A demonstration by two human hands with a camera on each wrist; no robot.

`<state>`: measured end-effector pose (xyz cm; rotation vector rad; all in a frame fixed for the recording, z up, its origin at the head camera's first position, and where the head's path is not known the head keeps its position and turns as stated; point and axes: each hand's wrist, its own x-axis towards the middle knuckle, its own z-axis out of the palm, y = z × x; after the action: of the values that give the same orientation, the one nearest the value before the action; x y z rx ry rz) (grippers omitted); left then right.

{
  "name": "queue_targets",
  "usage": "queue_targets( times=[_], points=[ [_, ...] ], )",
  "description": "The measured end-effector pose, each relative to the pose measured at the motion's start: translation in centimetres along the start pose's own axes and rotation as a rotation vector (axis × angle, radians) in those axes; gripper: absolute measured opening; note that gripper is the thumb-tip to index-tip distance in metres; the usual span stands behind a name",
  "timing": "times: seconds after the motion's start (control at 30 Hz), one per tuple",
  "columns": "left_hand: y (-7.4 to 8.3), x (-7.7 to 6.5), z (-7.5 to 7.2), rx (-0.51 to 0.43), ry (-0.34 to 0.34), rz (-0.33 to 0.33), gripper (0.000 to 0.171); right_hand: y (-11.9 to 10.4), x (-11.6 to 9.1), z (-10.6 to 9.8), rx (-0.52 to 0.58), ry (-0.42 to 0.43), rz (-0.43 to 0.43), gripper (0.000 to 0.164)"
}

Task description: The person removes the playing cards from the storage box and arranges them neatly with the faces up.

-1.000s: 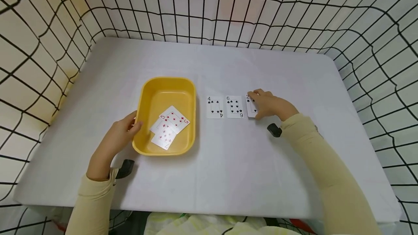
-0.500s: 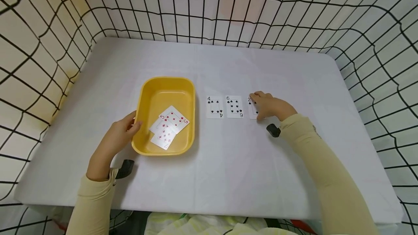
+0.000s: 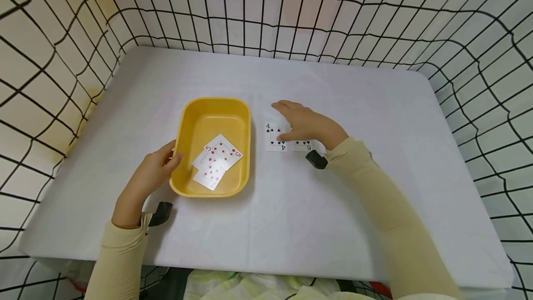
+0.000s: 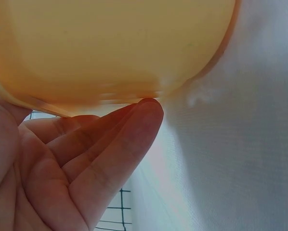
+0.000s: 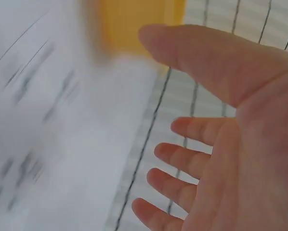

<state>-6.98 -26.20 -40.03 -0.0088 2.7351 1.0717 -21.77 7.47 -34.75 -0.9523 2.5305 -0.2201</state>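
My left hand [image 3: 145, 179] grips the left rim of a yellow tray [image 3: 216, 101], thumb over the edge; in the left wrist view, the fingers [image 4: 120, 144] lie against the outside of the tray wall [image 4: 115, 48]. Inside the tray are a five of diamonds [image 3: 226, 152], a diamond card [image 3: 209, 178] and part of another card. Right of it, my right hand [image 3: 308, 124] hovers with fingers spread and nothing held, over the four of spades [image 3: 272, 145] and partly covered six of spades [image 3: 300, 147]. The two of spades is mostly hidden under the right hand and wrist.
A white-covered table [image 3: 270, 230] bears everything. Black wire mesh [image 3: 258, 17] stands along its back and both sides. A dark wrist camera [image 3: 317, 159] hangs below the right wrist, another dark camera [image 3: 160, 214] below the left one.
My right hand has let go of the two of spades, after shifting it slightly right, and has moved left over the other cards with fingers spread. The left hand stays at the tray.
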Motion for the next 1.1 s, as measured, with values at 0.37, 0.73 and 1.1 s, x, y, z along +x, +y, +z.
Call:
queue_targets(
  times=[0.37,0.73,1.1],
  points=[
    [-0.1,0.3,0.2,-0.009,-0.011,-0.025,0.053,-10.8,5.5,-0.1,-0.157,-0.121,-0.203,0.084],
    [0.0,0.4,0.3,-0.010,-0.016,-0.020,0.052,-14.2,8.4,3.2,-0.309,-0.301,-0.151,0.082],
    [0.1,0.2,-0.3,0.003,-0.011,-0.022,0.051,-14.3,7.6,3.8,-0.401,-0.264,-0.121,0.081]
  ],
)
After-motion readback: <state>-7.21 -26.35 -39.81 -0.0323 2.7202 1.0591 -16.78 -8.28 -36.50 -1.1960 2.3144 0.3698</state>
